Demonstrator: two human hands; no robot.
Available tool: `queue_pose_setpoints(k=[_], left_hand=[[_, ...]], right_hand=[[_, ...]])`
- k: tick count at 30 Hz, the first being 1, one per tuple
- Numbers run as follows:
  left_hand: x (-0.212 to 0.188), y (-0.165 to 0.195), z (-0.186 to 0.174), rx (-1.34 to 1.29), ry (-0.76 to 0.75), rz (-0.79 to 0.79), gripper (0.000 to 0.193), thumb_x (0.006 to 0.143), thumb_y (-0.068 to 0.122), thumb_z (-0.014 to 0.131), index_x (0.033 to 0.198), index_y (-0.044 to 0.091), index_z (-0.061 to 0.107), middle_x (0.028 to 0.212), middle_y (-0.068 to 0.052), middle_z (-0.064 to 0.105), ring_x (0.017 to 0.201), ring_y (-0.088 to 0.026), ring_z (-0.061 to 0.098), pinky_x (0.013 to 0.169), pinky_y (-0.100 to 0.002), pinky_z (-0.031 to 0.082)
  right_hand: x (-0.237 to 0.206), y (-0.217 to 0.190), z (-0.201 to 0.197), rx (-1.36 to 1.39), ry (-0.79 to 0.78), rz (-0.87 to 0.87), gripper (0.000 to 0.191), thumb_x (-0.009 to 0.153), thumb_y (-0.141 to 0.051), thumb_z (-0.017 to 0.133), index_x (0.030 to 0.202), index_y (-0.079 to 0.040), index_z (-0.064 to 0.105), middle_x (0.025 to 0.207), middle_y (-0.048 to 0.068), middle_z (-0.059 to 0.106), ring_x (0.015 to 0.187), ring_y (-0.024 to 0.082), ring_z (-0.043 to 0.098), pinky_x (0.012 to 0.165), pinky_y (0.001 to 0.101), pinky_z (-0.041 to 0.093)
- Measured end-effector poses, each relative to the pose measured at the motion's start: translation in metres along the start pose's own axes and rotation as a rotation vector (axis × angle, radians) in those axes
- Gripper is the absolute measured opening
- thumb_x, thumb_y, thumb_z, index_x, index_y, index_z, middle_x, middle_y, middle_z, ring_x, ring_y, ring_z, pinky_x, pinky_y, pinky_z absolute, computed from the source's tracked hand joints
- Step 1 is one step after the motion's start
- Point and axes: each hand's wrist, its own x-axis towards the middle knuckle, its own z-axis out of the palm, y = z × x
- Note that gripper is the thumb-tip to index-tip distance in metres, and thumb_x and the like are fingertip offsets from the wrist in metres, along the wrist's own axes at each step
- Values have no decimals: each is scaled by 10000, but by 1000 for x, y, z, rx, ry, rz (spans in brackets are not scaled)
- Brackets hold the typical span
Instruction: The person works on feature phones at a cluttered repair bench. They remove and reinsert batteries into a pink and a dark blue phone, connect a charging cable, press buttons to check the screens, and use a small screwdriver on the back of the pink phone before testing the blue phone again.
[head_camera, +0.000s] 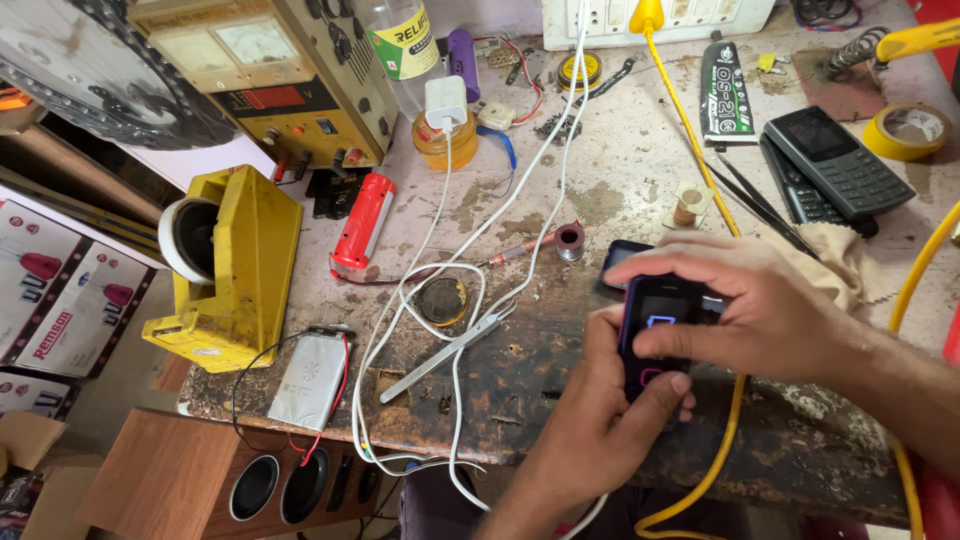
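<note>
Both of my hands hold a small dark keypad phone (658, 322) with purple edges over the worn workbench (560, 380). My left hand (610, 415) cups it from below, thumb across its lower part. My right hand (745, 300) grips it from above, fingers curled over its top and its thumb on the front. Another dark phone (622, 255) lies on the bench just behind it, partly hidden by my fingers.
Metal tweezers (445, 357), white cables (465, 260), a solder spool (571, 240), a flat silver battery pack (312, 380), a yellow tape dispenser (232, 270), a red cylinder (362, 222), two black keypad phones (835, 165), yellow tape (905, 130) and a bench power supply (275, 70) crowd the bench.
</note>
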Motion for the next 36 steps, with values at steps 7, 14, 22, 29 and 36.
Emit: queue_pose_setpoints(k=[7,14,22,29,36], left_hand=[[4,3,1,27,-63,-32,398,1040,43,583,1344,6,330,1112,-81,617,864,-98,637,774,-266,573],[-1,8,6,1,70,-31,340,1042,53,601,1290,-9,377,1059,-78,605,851,-96,638,764,-268,579],[1,16,5,41,-36,-40,425,1043,110,609,1359,-20,356,1094,-84,659,851,-104,658,779,-276,580],[-3,17,6,-204,5,-106,453,1023,74,624,1382,12,355,1132,-99,648,876,-111,647,807,-281,569],[-6,15,0,-190,-39,-80,433,1030,65,623,1369,18,358,1145,-111,644,889,-118,647,826,-289,566]], right_hand=[[-9,2,5,-2,155,424,226,968,-217,711,1125,-91,812,953,32,774,864,152,734,762,281,596],[5,-11,-7,44,29,-33,490,825,-297,802,1213,-13,707,992,70,762,903,137,727,791,270,552],[-3,-13,1,5,162,505,250,934,-248,665,1032,-83,825,847,34,787,758,79,750,693,257,580],[-12,4,-6,210,88,310,362,1057,-260,505,1141,-72,803,931,20,805,876,82,706,799,260,567],[-12,2,-6,226,75,219,379,1063,-268,491,1168,-50,783,968,29,809,881,104,727,807,271,577]])
